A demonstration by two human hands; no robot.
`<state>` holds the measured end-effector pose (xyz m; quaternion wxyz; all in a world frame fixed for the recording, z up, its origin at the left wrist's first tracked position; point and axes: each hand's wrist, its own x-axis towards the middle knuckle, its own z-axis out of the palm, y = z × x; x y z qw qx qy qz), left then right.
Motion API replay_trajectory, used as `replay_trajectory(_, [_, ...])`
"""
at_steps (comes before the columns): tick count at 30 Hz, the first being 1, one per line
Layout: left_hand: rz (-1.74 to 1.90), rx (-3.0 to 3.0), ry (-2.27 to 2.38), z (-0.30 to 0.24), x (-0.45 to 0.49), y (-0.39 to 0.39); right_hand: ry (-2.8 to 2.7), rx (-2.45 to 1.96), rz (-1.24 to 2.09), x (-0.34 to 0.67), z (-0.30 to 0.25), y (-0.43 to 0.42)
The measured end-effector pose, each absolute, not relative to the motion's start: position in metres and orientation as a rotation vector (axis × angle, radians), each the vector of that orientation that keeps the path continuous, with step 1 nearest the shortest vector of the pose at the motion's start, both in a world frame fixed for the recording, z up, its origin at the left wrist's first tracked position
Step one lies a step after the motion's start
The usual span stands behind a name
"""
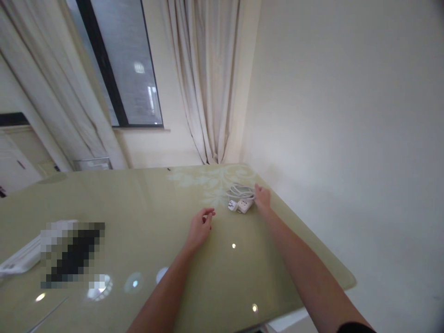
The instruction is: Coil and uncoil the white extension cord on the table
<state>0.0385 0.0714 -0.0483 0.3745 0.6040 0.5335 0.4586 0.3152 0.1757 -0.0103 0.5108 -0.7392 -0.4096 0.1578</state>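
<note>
A small white power strip (243, 204) with a coiled white cable (239, 190) and a white plug (232, 205) lies near the far right corner of a glossy olive-green table (138, 217). My right hand (262, 198) reaches out to it and rests against the strip's right end, fingers curled at the cable; whether it grips is unclear. My left hand (200, 226) hovers over the table a little left of the strip, fingers loosely curled, holding nothing that I can see.
The table's right edge runs along a white wall (347, 138). Beige curtains (208, 78) and a dark window (118, 64) stand behind the table. White papers (21, 259) and a blurred dark patch lie at the near left.
</note>
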Motion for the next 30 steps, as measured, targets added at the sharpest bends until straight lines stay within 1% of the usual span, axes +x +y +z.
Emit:
replay_trajectory(3, [1.229, 1.607, 1.435, -0.046, 0.038, 0.07, -0.892, -1.745, 0.191, 0.326, -0.02, 0.151])
replay_trajectory(7, [1.243, 1.714, 1.533, -0.039, 0.038, 0.064, -0.874, -1.358, -0.134, 0.309, -0.017, 0.11])
replay_trajectory(9, [1.193, 1.813, 1.588, -0.034, 0.039, 0.058, -1.114, -1.161, -0.165, 0.282, -0.014, 0.088])
replay_trajectory(12, [1.033, 2.006, 1.681, -0.028, 0.038, 0.05, -1.733, -0.996, -0.051, 0.231, -0.018, 0.059])
replay_trajectory(15, [0.831, 2.159, 1.757, -0.025, 0.036, 0.042, -2.208, -1.059, 0.02, 0.192, -0.027, 0.044])
replay_trajectory(18, [0.682, 2.222, 1.808, -0.022, 0.032, 0.038, -2.417, -1.208, 0.083, 0.179, -0.031, 0.044])
replay_trajectory(22, [0.582, 2.234, 1.917, -0.019, 0.033, 0.04, -2.43, -1.404, 0.12, 0.181, -0.029, 0.053])
replay_trajectory(30, [0.348, 2.193, 2.058, -0.017, 0.038, 0.046, -2.302, -1.814, 0.095, 0.168, -0.025, 0.069])
